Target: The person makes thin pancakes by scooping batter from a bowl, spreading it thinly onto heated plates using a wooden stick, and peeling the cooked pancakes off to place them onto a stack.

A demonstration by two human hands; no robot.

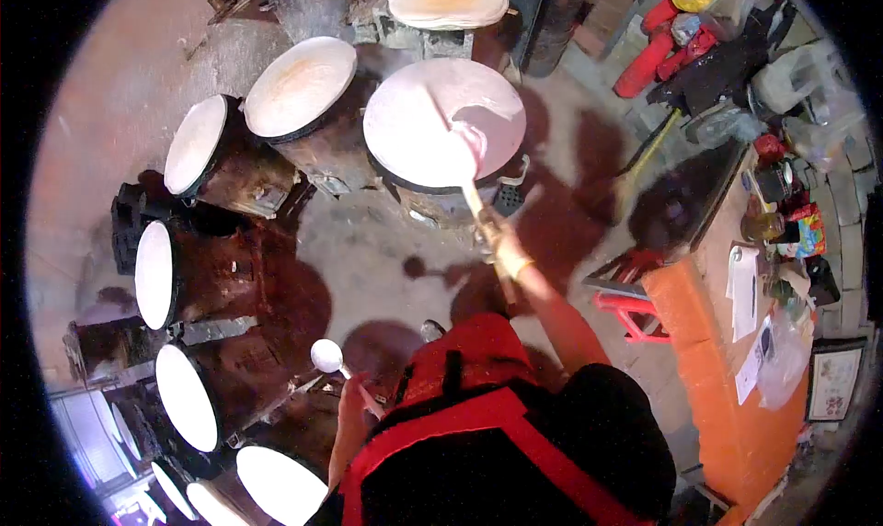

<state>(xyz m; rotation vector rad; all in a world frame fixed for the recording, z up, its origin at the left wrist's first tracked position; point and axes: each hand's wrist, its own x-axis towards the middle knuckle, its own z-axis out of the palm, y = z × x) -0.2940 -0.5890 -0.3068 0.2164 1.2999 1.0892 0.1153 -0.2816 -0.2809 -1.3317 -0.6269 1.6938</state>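
My right hand (499, 238) is closed around the wooden handle of a spreading paddle (472, 190), and its far end rests on a round griddle (405, 126) ahead of me. A thin, pale layer of batter seems to cover that griddle, with a darker curved patch or shadow right of the paddle. Low on my left side, my left hand (357, 395) grips a ladle (327, 355) whose bowl looks white. The ladle is held apart from the griddles. My red-and-black apron hides part of the floor below.
Several round griddles on barrel stoves curve around my left, including one griddle (302, 86) beside the working one. Behind stands a pale oval stack of flatbreads (448, 0). To my right are a red stool (630, 316), an orange-covered table (685, 310) and a broom (647, 154).
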